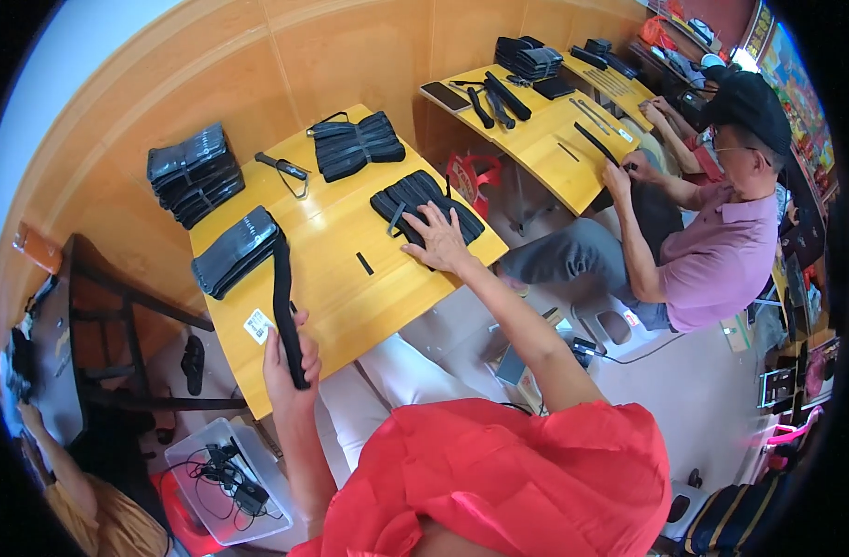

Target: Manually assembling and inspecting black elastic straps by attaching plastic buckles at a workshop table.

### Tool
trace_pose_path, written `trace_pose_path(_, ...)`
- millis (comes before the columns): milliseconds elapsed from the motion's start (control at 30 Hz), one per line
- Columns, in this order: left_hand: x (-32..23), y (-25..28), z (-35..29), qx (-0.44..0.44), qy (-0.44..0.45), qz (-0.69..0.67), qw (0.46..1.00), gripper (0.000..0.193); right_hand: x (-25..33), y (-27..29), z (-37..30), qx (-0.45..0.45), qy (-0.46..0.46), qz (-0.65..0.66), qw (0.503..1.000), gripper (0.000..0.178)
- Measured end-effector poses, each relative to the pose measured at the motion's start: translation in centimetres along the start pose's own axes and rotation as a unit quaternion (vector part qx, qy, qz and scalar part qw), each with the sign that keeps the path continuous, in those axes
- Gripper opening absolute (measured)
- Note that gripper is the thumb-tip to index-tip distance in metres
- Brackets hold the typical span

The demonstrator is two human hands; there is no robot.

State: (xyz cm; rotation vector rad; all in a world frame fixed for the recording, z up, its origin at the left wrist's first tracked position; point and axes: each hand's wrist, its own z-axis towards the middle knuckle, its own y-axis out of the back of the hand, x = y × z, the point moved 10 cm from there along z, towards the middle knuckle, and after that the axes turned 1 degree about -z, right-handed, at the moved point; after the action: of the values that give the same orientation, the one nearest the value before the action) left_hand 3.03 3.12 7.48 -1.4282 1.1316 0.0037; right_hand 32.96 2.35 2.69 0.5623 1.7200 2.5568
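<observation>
My left hand (pixel 292 357) is closed around the lower end of a long flat black fabric strap (pixel 283 278), which points up and away over the table's left side. Spread out flat, my right hand (pixel 438 243) rests on a tied bundle of black straps (pixel 423 186) near the right edge. Left of that bundle lies a short black strip (pixel 364 264). A stack of black plastic-wrapped packs (pixel 239 249) sits beside the held strap, and a white printed label (pixel 257 325) lies next to my left fingers. All this is on a yellow wooden table (pixel 341 311).
Another black bundle (pixel 358 147), a black-handled tool (pixel 285 170) and a second pack stack (pixel 194 174) stand farther back. At right, a person in a pink shirt (pixel 721 241) handles a black strap at another table (pixel 536 139). A clear bin (pixel 230 483) with cables sits lower left.
</observation>
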Motion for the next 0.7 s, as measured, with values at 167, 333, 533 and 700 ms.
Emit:
trace_pose_path(167,0.4,6.7,-4.2,-0.098,-0.041,-0.124,0.987,0.039,5.1,5.0,-1.0,-0.130,0.006,0.150,0.980,0.025)
trace_pose_path(333,0.6,6.0,-5.3,-0.090,-0.109,-0.036,0.989,0.036,16.8,3.3,-3.5,0.042,0.115,0.398,0.909,0.024)
trace_pose_path(533,0.2,6.5,-5.5,-0.146,-0.184,0.096,0.967,0.029,25.2,6.6,-8.8,0.156,0.152,0.438,0.872,0.045)
trace_pose_path(700,0.4,6.4,-6.2,-0.193,-0.200,0.201,0.939,0.028,25.9,5.7,-11.0,0.101,0.192,0.350,0.911,0.047)
